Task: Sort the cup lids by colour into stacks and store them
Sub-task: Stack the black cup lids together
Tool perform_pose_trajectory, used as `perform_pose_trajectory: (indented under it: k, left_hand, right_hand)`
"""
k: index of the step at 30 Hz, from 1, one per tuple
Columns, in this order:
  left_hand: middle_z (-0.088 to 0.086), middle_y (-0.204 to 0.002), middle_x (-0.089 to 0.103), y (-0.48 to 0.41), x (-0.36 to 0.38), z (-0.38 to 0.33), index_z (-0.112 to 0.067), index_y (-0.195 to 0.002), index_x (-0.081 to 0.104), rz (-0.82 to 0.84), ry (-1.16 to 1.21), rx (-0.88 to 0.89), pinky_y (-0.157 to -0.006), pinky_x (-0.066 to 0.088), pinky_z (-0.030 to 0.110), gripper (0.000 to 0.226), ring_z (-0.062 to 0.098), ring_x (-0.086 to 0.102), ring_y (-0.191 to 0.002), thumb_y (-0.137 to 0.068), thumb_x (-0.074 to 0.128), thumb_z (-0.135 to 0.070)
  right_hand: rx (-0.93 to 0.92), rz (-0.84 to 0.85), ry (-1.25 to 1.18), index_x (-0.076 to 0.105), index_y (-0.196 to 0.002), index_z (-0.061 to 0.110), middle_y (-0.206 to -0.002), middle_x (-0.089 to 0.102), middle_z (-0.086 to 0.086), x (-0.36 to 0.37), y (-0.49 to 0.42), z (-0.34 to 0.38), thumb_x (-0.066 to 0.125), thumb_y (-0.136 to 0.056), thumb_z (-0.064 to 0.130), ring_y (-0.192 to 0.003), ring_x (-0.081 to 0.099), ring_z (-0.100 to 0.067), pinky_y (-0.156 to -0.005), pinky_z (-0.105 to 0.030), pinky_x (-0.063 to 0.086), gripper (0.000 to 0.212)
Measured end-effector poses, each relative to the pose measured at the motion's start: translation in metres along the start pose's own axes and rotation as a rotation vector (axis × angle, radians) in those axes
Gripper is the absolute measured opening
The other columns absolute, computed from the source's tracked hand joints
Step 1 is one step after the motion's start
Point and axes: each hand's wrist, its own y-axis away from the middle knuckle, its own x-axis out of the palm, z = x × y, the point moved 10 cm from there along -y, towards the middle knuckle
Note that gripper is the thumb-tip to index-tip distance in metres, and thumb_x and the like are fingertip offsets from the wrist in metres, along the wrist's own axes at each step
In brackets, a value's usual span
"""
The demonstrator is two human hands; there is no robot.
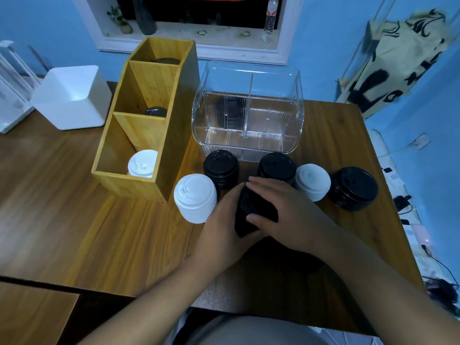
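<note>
Black stack (252, 210) clamped before clear bin (249, 148), likely squared up for storage: left hand (221, 220) curled round side, right hand (286, 207) laid fingers-together across top, thumb pressing flank.

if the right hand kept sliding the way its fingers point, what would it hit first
Probably the black stack of plastic cup lids standing beside the wooden three-compartment box. The right hand points up-left across the held black lid stack; depth is unclear.

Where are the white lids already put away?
Left of centre in the head view, the stored white lids sit in the nearest compartment of the wooden organiser, beside the white lid stack on the table.
</note>
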Motion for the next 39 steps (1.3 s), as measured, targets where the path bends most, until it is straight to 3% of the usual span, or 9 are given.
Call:
perform_pose_trajectory:
  k: [7, 15, 20, 23, 26, 29, 33, 35, 39]
  left_hand:
    - [-0.020, -0.155, 0.036, 0.002, 0.001, 0.005, -0.023, -0.159, 0.027, 0.018, 0.033, -0.029, -0.115, 0.031, 0.016, 0.102, -0.008, 0.033, -0.143, -0.077, 0.086, -0.039]
    - [-0.022, -0.142, 0.051, -0.001, 0.000, -0.004, -0.029, -0.149, 0.039, 0.008, 0.078, 0.024, -0.105, 0.040, 0.015, 0.084, -0.001, 0.050, -0.133, -0.080, 0.086, -0.028]
    - [-0.024, -0.140, 0.051, -0.001, 0.000, -0.003, -0.034, -0.148, 0.037, 0.024, 0.059, 0.024, -0.105, 0.042, 0.017, 0.080, -0.002, 0.051, -0.131, -0.082, 0.083, -0.031]
    - [-0.013, -0.142, 0.055, -0.001, 0.001, -0.003, -0.024, -0.148, 0.043, 0.036, 0.050, 0.016, -0.108, 0.045, 0.028, 0.081, 0.004, 0.052, -0.132, -0.081, 0.083, -0.044]
    - [-0.010, -0.145, 0.054, -0.003, 0.003, 0.002, -0.022, -0.151, 0.041, 0.045, 0.040, -0.005, -0.112, 0.044, 0.036, 0.089, 0.007, 0.049, -0.136, -0.078, 0.084, -0.050]
    - [-0.010, -0.146, 0.053, -0.002, 0.004, 0.003, -0.022, -0.152, 0.039, 0.051, 0.038, -0.013, -0.113, 0.043, 0.038, 0.090, 0.007, 0.048, -0.138, -0.079, 0.083, -0.051]
    - [-0.012, -0.145, 0.053, -0.001, 0.003, 0.001, -0.024, -0.152, 0.038, 0.038, 0.043, -0.027, -0.113, 0.042, 0.034, 0.091, 0.003, 0.048, -0.137, -0.077, 0.081, -0.054]
    - [-0.013, -0.145, 0.053, 0.000, 0.003, 0.000, -0.024, -0.151, 0.038, 0.037, 0.047, -0.036, -0.114, 0.041, 0.030, 0.091, 0.001, 0.048, -0.136, -0.077, 0.080, -0.054]
    - [-0.013, -0.146, 0.052, 0.000, 0.003, -0.001, -0.023, -0.151, 0.039, 0.040, 0.040, -0.027, -0.114, 0.041, 0.031, 0.089, 0.004, 0.047, -0.137, -0.078, 0.081, -0.051]
  right_hand:
    - [-0.024, 0.003, 0.104, 0.024, -0.160, 0.028, -0.165, 0.019, 0.017, 0.002, 0.002, 0.006, 0.055, -0.098, 0.050, -0.150, 0.010, -0.001, -0.113, -0.014, 0.004, 0.072]
    - [-0.015, -0.026, -0.058, 0.031, -0.157, 0.031, -0.161, 0.028, 0.019, 0.012, 0.002, -0.003, 0.064, -0.095, 0.044, -0.148, 0.016, 0.002, -0.115, -0.017, 0.015, 0.071]
    - [-0.015, -0.029, -0.114, 0.027, -0.158, 0.036, -0.163, 0.020, 0.025, 0.011, 0.009, -0.001, 0.060, -0.097, 0.047, -0.150, 0.007, 0.008, -0.119, -0.022, 0.015, 0.070]
    - [-0.019, -0.231, -0.210, 0.043, -0.150, 0.033, -0.150, 0.042, 0.025, -0.018, 0.040, -0.012, 0.060, -0.097, 0.044, -0.142, 0.032, 0.007, -0.114, -0.018, 0.031, 0.057]
    - [0.126, -0.440, -0.231, 0.058, -0.132, 0.035, -0.124, 0.060, 0.026, -0.039, 0.086, -0.048, 0.057, -0.097, 0.044, -0.116, 0.056, 0.006, -0.096, -0.024, 0.051, 0.036]
    - [0.309, -0.387, -0.186, 0.054, -0.131, 0.043, -0.120, 0.053, 0.033, -0.023, 0.114, -0.079, 0.055, -0.082, 0.065, -0.114, 0.051, 0.010, -0.095, -0.024, 0.048, 0.054]
    - [0.317, -0.143, 0.004, 0.030, -0.153, 0.043, -0.155, 0.026, 0.023, 0.015, 0.118, -0.075, 0.062, -0.071, 0.082, -0.140, 0.023, -0.002, -0.113, -0.029, 0.025, 0.096]
    - [0.342, -0.139, 0.029, 0.024, -0.155, 0.042, -0.161, 0.016, 0.021, 0.019, 0.115, -0.074, 0.059, -0.072, 0.084, -0.145, 0.016, -0.007, -0.115, -0.031, 0.020, 0.099]
    - [0.417, -0.279, -0.015, 0.036, -0.151, 0.033, -0.152, 0.042, 0.010, 0.007, 0.106, -0.080, 0.056, -0.078, 0.079, -0.138, 0.032, -0.012, -0.108, -0.030, 0.034, 0.089]
